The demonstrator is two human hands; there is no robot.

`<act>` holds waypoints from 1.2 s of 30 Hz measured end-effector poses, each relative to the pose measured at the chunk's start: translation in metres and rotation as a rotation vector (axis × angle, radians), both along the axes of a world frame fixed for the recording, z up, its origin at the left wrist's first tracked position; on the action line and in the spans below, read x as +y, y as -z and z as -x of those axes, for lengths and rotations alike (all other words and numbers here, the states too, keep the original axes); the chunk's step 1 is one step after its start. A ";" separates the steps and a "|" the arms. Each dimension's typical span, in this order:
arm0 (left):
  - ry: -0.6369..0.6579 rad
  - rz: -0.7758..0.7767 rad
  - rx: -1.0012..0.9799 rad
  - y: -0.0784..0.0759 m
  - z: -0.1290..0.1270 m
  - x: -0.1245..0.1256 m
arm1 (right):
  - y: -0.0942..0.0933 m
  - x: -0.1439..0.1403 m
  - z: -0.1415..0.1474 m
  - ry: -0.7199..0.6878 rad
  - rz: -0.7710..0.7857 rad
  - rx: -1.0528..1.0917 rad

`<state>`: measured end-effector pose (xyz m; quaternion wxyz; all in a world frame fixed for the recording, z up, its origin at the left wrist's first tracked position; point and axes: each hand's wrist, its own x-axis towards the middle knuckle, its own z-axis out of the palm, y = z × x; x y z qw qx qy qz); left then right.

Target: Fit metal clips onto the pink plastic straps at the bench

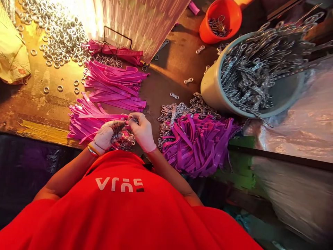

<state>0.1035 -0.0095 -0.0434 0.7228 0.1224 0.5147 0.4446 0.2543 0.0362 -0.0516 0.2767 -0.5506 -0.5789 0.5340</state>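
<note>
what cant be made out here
In the head view:
Small piece between left hand and right hand: partly covered by both.
Yellow bag: cut off by left edge; print too small.
Floor of pale bucket: hidden by metal links.
Floor of orange cup: hidden by metal pieces.

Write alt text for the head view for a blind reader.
A person in a red shirt works with gloved left grip and right grip close together at a pink strap, the exact hold unclear. Piled straps and metal rings lie on the workbench, with an orange-red bucket and larger pale bucket of metal pieces to the right.
</note>
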 end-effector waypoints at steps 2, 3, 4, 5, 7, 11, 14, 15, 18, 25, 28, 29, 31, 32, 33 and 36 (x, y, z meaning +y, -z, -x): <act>0.029 0.001 0.027 0.000 -0.001 -0.002 | -0.003 -0.003 -0.003 -0.045 0.002 0.005; 0.040 0.003 0.015 -0.001 -0.001 -0.003 | -0.003 -0.003 -0.005 -0.067 0.017 0.018; 0.051 0.013 -0.012 -0.002 0.000 -0.003 | -0.003 -0.003 -0.007 -0.083 0.042 0.035; 0.062 0.035 -0.048 -0.004 0.001 -0.003 | -0.001 -0.002 -0.009 -0.094 0.065 0.051; 0.105 0.100 -0.105 -0.006 0.004 -0.002 | 0.002 0.001 -0.013 -0.127 0.068 0.061; 0.165 0.171 -0.090 -0.002 0.007 -0.001 | 0.007 0.002 -0.016 -0.345 -0.085 0.037; 0.178 0.124 -0.021 0.005 0.009 -0.002 | 0.004 0.000 -0.015 -0.438 -0.162 -0.021; 0.170 0.095 0.010 0.006 0.010 -0.002 | 0.001 0.001 -0.014 -0.446 -0.192 -0.077; 0.190 -0.003 0.129 0.001 0.014 -0.001 | -0.007 0.005 -0.012 -0.506 -0.305 -0.341; 0.193 -0.013 0.047 -0.005 0.013 0.005 | -0.023 0.000 -0.002 -0.611 -0.441 -0.675; 0.028 0.151 -0.113 0.002 0.013 0.014 | -0.018 -0.008 0.000 -0.507 -0.351 -0.619; 0.022 0.186 -0.165 0.004 0.015 0.018 | -0.013 -0.006 0.000 -0.467 -0.281 -0.567; 0.023 0.238 -0.283 0.006 0.022 0.027 | 0.001 0.010 0.001 -0.375 -0.151 -0.461; 0.009 0.256 -0.337 0.006 0.026 0.033 | 0.010 0.023 0.003 -0.328 -0.115 -0.431; -0.016 0.270 -0.377 0.005 0.030 0.038 | 0.019 0.040 0.006 -0.282 -0.106 -0.430; -0.113 0.265 -0.373 0.002 0.040 0.052 | 0.048 0.090 0.024 -0.255 -0.193 -0.596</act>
